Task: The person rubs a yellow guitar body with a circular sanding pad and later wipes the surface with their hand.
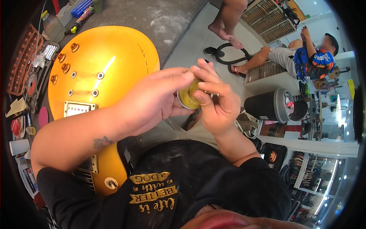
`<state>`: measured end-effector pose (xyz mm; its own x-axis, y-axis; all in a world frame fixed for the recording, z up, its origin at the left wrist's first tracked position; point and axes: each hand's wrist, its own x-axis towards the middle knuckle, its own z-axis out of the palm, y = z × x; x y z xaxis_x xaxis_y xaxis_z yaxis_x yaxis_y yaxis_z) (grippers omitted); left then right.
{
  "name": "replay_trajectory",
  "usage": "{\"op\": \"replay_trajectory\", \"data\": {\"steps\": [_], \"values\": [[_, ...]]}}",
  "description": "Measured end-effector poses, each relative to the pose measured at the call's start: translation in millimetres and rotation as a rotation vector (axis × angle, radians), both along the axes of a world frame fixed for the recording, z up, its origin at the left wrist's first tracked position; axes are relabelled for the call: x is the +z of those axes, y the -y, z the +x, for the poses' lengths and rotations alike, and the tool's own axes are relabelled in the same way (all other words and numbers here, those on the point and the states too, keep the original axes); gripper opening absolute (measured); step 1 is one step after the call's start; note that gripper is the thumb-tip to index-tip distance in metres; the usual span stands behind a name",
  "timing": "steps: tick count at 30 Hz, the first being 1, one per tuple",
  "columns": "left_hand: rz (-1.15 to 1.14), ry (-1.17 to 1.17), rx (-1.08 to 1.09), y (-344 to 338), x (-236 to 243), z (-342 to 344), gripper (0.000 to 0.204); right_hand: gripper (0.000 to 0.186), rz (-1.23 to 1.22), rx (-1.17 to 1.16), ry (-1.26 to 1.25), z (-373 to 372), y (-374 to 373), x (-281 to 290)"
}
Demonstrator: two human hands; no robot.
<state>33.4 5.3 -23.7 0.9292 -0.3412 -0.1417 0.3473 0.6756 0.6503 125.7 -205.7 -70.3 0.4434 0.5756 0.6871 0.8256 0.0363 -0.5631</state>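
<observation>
My left hand (156,89) is wrapped round a small round tin (187,95) with a pale rim and yellow-green contents, holding it tilted above my lap. At the tin's right side, my right hand (219,103) has its fingers curled and thumb bent in against it. A tiny pale thing shows between those fingers, too small to name. Under my left forearm lies a glossy amber electric guitar (126,49) with brown knobs (65,68), bare metal-ringed holes and a pickup (78,109).
Left of the guitar stand a bottle with a yellow cap (52,26), a red-brown rack (23,61) and a tool case (36,74). A black bin (265,105) is at the right. Beyond it a person (305,57) sits on a bench; another person's bare legs (227,23) show at the top.
</observation>
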Motion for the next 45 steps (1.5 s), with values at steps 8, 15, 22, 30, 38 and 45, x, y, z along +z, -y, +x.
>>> {"op": "replay_trajectory", "data": {"steps": [8, 15, 22, 30, 38, 45], "values": [[-0.004, 0.026, -0.088, -3.2, -17.6, 2.4, 0.043, 0.029, 0.011, 0.132, 0.045, 8.1, -3.2, 5.3], [0.053, 0.008, 0.173, -0.7, -15.0, 4.2, 0.051, 0.024, 0.070, 0.184, -0.163, 43.1, -22.2, -4.5], [1.089, 0.577, -0.506, 1.0, 0.3, -1.9, 0.048, 0.021, 0.502, -0.079, -0.305, 141.9, -108.3, -26.9], [1.425, 0.814, -1.000, -1.9, -3.6, -17.4, 0.038, 0.022, 0.373, -0.119, -0.048, 117.2, -140.8, -17.5], [1.436, 0.841, -0.962, -3.4, -3.2, -17.3, 0.040, 0.021, -0.192, -0.245, -0.142, 134.2, -138.8, -52.8], [1.501, 0.829, -1.093, 0.4, -7.0, -18.6, 0.037, 0.039, 0.322, 0.134, -1.002, 69.3, -93.1, -11.9]]}}
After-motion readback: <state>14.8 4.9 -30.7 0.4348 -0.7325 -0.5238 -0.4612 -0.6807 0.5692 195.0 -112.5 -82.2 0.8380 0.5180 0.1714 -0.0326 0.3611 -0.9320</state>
